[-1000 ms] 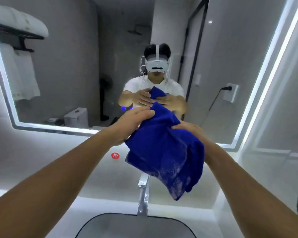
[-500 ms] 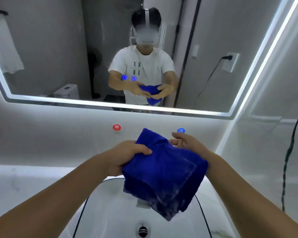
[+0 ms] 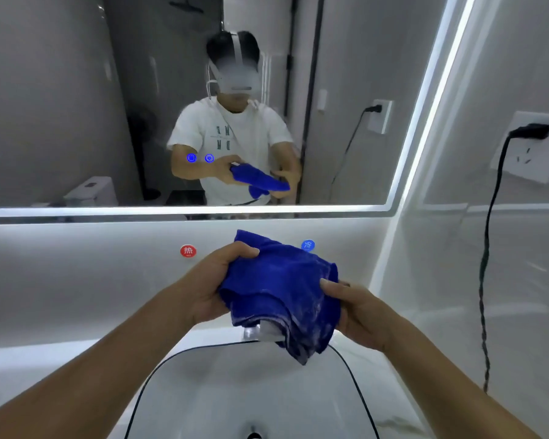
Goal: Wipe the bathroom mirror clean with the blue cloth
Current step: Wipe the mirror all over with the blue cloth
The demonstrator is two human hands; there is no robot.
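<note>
Blue and bunched, the soft blue microfibre cloth (image 3: 279, 293) now sits lower than it did a second ago, brought down from in front of the large rectangular mirror with a lit white edge (image 3: 76, 90) to a spot over the white oval basin with a dark rim (image 3: 251, 391). The left hand (image 3: 210, 286) grips the cloth's left side with the thumb curled over the top, and the right hand (image 3: 355, 312) pinches its right edge with the thumb on top; a loose fold hangs down between them, just covering the chrome tap (image 3: 251, 332). The cloth is clear of the glass, so wiping does not look under way; my guess is that it is being regathered or folded into a pad before going up to the mirror. On the white wall below the mirror, a round red sticker (image 3: 188, 250) reads 热 (hot), and a round blue sticker (image 3: 308, 245), to the right and partly behind the cloth, appears to read 冷 (cold). The shirt seen reflected carries mirrored letters too blurred to read surely. At far right, a black cable is plugged into a white wall socket (image 3: 533, 147).
</note>
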